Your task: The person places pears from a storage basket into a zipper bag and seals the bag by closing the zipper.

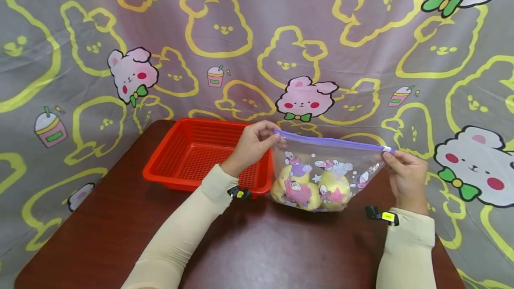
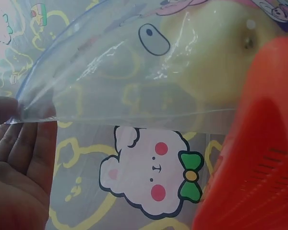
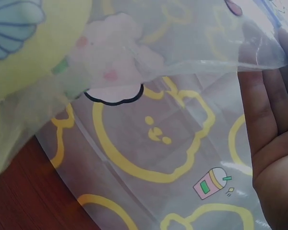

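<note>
A clear zip bag [image 1: 365,171] with a purple zip strip and printed pink and purple cartoon figures holds several pale yellow round fruits [image 1: 335,185]. One fruit [image 2: 221,52] shows a small brown dimple in the left wrist view; the exact kind is unclear. At the bag's upper left corner, my left hand [image 1: 254,142] pinches the edge between thumb and fingers. My right hand [image 1: 407,176] pinches the upper right corner, beside a small white slider [image 1: 387,149]. The zip strip is stretched between both hands, and the fruits sit at the bottom of the bag.
A red plastic basket [image 1: 160,168] with a perforated base stands on the left of the dark brown table [image 1: 257,249], right beside the bag. Behind the table hangs a grey cartoon-printed curtain [image 1: 257,26].
</note>
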{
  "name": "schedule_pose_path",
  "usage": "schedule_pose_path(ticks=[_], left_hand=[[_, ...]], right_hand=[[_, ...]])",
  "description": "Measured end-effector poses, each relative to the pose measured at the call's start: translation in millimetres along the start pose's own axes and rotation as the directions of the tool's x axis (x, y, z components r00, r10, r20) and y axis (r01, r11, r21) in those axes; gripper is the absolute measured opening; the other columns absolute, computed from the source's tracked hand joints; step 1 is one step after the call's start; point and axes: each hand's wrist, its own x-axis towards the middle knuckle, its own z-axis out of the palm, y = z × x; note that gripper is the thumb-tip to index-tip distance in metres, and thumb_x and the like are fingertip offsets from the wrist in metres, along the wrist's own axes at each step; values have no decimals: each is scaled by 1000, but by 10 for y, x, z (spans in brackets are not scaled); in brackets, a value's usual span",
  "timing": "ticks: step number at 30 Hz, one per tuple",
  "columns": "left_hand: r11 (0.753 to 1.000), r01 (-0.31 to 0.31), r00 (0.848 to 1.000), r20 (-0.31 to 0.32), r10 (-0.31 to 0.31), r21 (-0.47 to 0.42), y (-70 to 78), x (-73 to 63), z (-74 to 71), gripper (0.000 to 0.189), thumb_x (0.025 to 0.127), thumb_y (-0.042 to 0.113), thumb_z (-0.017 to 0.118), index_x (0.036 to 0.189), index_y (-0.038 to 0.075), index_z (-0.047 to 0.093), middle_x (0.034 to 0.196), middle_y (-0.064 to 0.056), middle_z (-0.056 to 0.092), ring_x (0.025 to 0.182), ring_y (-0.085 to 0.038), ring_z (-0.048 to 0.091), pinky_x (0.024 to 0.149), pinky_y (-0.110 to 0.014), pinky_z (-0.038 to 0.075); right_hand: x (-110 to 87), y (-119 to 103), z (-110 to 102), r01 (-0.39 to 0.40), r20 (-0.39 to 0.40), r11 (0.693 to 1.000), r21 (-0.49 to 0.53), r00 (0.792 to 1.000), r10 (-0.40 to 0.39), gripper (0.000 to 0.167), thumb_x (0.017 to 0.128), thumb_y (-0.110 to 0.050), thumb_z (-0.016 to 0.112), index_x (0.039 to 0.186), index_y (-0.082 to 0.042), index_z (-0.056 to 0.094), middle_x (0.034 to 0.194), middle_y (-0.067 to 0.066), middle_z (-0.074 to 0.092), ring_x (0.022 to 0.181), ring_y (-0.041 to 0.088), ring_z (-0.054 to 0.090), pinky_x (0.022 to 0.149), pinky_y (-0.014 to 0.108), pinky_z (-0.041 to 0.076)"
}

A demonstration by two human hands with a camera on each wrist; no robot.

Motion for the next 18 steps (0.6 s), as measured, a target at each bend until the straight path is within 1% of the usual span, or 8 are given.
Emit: schedule_pose_path(ticks=[1, 5, 7, 9, 12, 15, 16, 18], left_hand=[[1000, 0, 1000, -1, 0, 8, 3, 3, -3, 10, 92, 1, 66, 100, -3, 61, 87, -15, 72, 78, -27, 71, 70, -42, 56], [998, 7, 1000, -2, -7, 70, 45, 17, -1, 15, 89, 10, 72, 99, 3, 63, 86, -8, 71, 77, -22, 69, 70, -36, 55], [995, 13, 1000, 4, -14, 97, 69, 25, 5, 17, 88, 13, 73, 99, 5, 63, 85, -5, 71, 75, -21, 68, 69, -35, 55], [990, 15, 1000, 6, -16, 137, 93, 38, 9, 18, 87, 17, 75, 98, 7, 64, 84, -2, 69, 71, -19, 64, 65, -33, 54], [978, 8, 1000, 16, -11, 207, 118, 62, 13, 19, 86, 22, 77, 97, 10, 66, 76, -1, 62, 63, -18, 55, 57, -29, 48], [966, -9, 1000, 25, 3, 259, 142, 100, 18, 21, 84, 24, 79, 97, 11, 69, 72, -3, 55, 60, -18, 46, 53, -28, 39], [965, -13, 999, 32, 5, 262, 152, 114, 21, 22, 84, 24, 79, 98, 11, 69, 73, -2, 56, 61, -18, 47, 53, -28, 39], [964, -21, 999, 49, 8, 263, 181, 147, 28, 22, 84, 22, 78, 99, 9, 69, 78, 0, 62, 65, -16, 53, 56, -28, 43]], right_hand=[[2, 5, 5, -5, -11, 1000, -5, 1000, 5, 12, 84, 25, 56, 92, 24, 64, 76, 20, 70, 67, 25, 71, 58, 28, 56], [-1, 15, 23, -28, -55, 998, 48, 998, 30, 10, 83, 25, 57, 89, 24, 65, 75, 22, 69, 65, 26, 71, 56, 29, 56], [-1, 17, 23, -28, -65, 999, 38, 997, 31, 9, 83, 24, 58, 89, 24, 65, 74, 22, 69, 65, 26, 71, 56, 29, 56], [-5, 13, 23, -27, -65, 1000, 1, 998, 27, 8, 84, 22, 59, 89, 24, 64, 75, 21, 70, 66, 26, 71, 58, 29, 56], [-6, 14, 20, -22, -47, 1000, -12, 999, 22, 9, 85, 22, 58, 92, 26, 63, 77, 21, 70, 69, 27, 71, 62, 30, 57], [-6, 13, 24, -27, -35, 999, 34, 999, 28, 10, 86, 23, 56, 93, 27, 61, 78, 23, 70, 69, 29, 71, 64, 31, 57], [-5, 16, 27, -23, -30, 999, 42, 999, 24, 10, 86, 23, 56, 93, 27, 62, 78, 24, 69, 69, 29, 71, 63, 31, 57], [-3, 23, 38, -15, -30, 1000, 24, 999, 16, 10, 86, 22, 57, 93, 26, 62, 77, 23, 70, 69, 28, 71, 64, 31, 57]])
